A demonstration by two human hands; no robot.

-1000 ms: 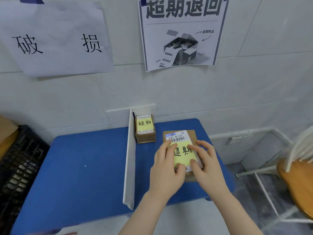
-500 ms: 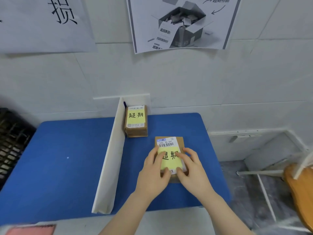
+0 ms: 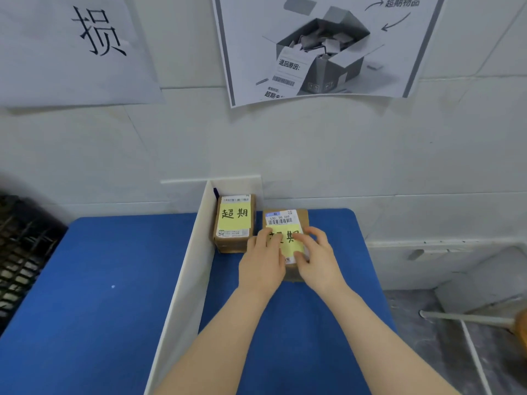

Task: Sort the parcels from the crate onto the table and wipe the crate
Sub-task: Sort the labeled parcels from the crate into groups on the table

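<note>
Head view: both hands, left [image 3: 261,263] and right [image 3: 319,259], are lying flat with loose fingers on a labelled parcel [image 3: 286,223] on the blue table [image 3: 99,295], right of the white divider [image 3: 185,283], just beside another parcel [image 3: 234,220] farther back.

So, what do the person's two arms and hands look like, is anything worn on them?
Both forearms are bare as far as the view shows: no sleeves or gloves. The left hand and right hand show no rings, watch or bracelet. Fingernails look short and unpainted.
</note>
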